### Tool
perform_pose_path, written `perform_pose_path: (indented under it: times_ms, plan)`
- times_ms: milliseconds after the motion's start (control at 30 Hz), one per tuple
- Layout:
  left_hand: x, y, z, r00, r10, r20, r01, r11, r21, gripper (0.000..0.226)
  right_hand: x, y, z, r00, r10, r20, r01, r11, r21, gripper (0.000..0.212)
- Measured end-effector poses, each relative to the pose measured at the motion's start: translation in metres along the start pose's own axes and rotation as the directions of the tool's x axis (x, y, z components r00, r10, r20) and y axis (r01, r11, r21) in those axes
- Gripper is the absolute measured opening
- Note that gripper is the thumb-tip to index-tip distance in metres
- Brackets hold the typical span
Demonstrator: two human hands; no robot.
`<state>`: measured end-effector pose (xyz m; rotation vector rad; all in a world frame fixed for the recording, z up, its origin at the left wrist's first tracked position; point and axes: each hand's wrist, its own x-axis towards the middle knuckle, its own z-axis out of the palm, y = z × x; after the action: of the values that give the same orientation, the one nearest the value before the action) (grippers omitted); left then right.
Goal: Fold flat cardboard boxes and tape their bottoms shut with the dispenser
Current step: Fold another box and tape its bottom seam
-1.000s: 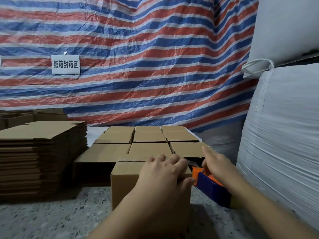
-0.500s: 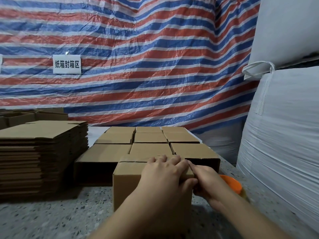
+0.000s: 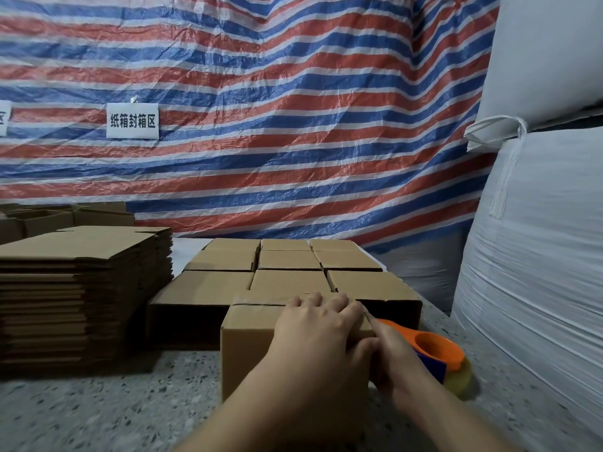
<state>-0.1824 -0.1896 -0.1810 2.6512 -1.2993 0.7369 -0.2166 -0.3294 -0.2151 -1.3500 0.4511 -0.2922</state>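
A small folded cardboard box (image 3: 251, 347) stands on the speckled table in front of me. My left hand (image 3: 318, 331) lies flat on its top and presses it down, fingers spread toward the far edge. My right hand (image 3: 393, 363) is against the box's right side and grips the orange and blue tape dispenser (image 3: 435, 349), with the index finger stretched along the box's upper right edge. A yellowish tape roll (image 3: 461, 381) shows under the dispenser. The dispenser's handle is hidden by my hand.
Several folded boxes (image 3: 287, 275) stand in rows just behind the one I hold. A tall stack of flat cardboard (image 3: 81, 288) sits at the left. Big white sacks (image 3: 538, 272) rise at the right. A striped tarp (image 3: 261, 125) hangs behind.
My right hand has moved the dispenser from the box's top right edge down along its right side. My left hand has stayed on the box top.
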Motion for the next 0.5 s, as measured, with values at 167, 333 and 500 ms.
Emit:
perform_pose_path:
  times_ms: [167,333,500]
  plan:
    - [0.0002,0.0006,-0.0011,1.000,-0.007,0.006,0.007,1.000,-0.006,0.057,0.0035,0.0066,0.0012,0.999,-0.019,-0.030,0.021,0.998,0.058,0.040]
    - [-0.0006,0.0014,-0.0020,1.000,-0.016,0.017,0.016,1.000,-0.011,0.057,0.0050,0.0105,-0.0011,0.999,-0.037,-0.022,0.038,0.997,0.061,0.038]
    - [-0.0013,0.0014,-0.0030,1.000,-0.020,0.013,0.021,0.999,-0.030,0.057,0.0034,0.0056,-0.0027,0.999,0.046,0.012,-0.047,0.996,0.075,0.035]
